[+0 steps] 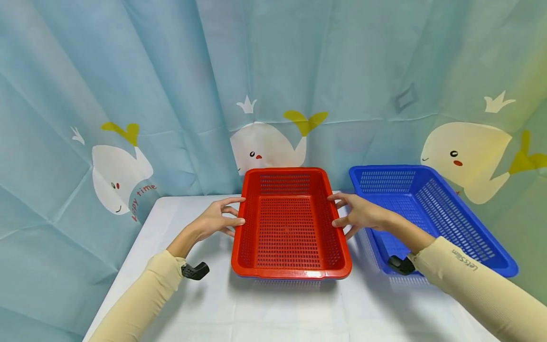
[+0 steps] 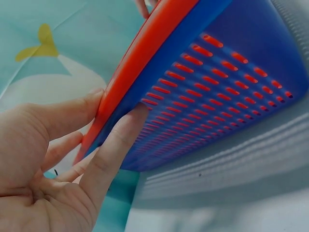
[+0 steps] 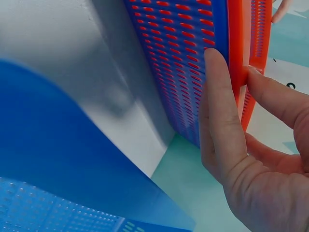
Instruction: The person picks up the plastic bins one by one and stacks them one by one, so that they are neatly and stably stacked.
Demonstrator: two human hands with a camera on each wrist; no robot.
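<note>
Red basket (image 1: 290,225) — both hands' fingers (image 1: 228,221) on it

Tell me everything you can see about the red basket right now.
The red basket is a rectangular plastic tray with slotted floor and walls and a smooth rolled rim. It is empty and sits nested inside a blue basket, whose wall shows beneath the red rim in both wrist views. The stack stands upright mid-table. The left hand grips its left rim, the right hand its right rim, thumbs on top, fingers against the blue wall.
</note>
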